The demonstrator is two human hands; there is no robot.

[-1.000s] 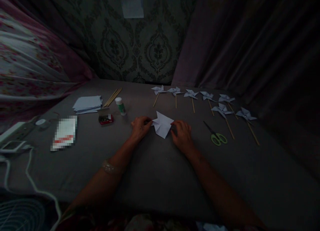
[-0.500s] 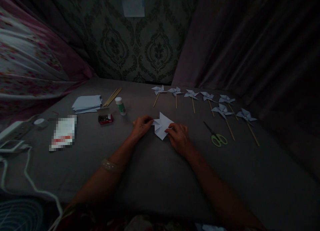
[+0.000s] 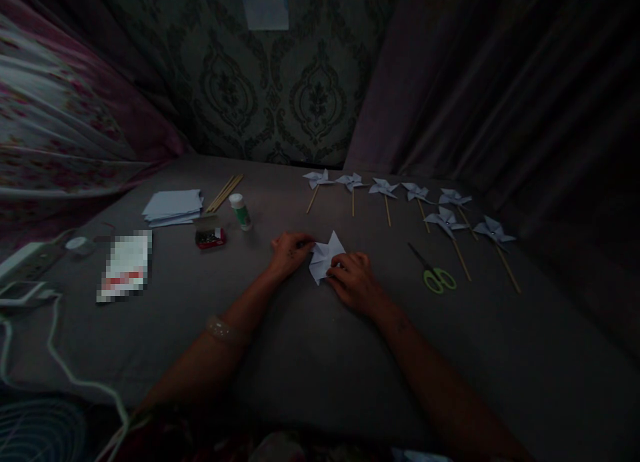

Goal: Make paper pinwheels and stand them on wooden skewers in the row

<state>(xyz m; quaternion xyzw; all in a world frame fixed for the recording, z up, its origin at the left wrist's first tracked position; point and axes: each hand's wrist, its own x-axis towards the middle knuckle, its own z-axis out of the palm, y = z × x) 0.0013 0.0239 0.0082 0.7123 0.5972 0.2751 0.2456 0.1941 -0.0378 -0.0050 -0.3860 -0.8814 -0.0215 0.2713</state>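
A folded white paper piece (image 3: pixel 326 255) lies on the dark grey cloth in front of me. My left hand (image 3: pixel 290 250) pinches its left edge with curled fingers. From the right, my right hand (image 3: pixel 351 280) presses on the paper's lower right corner, fingers bent over it and covering part of the sheet. Several finished white paper pinwheels (image 3: pixel 385 189) on wooden sticks lie in a row beyond the hands, to the right.
Green-handled scissors (image 3: pixel 433 273) lie right of my right hand. A glue stick (image 3: pixel 241 211), a small red box (image 3: pixel 211 235), loose wooden sticks (image 3: pixel 224 193) and a stack of white paper (image 3: pixel 173 206) sit at the left. A cable (image 3: pixel 55 355) runs along the near left.
My right hand has slid left over the paper, folding its right side inward. The paper looks smaller and more bunched. My left hand has shifted slightly right.
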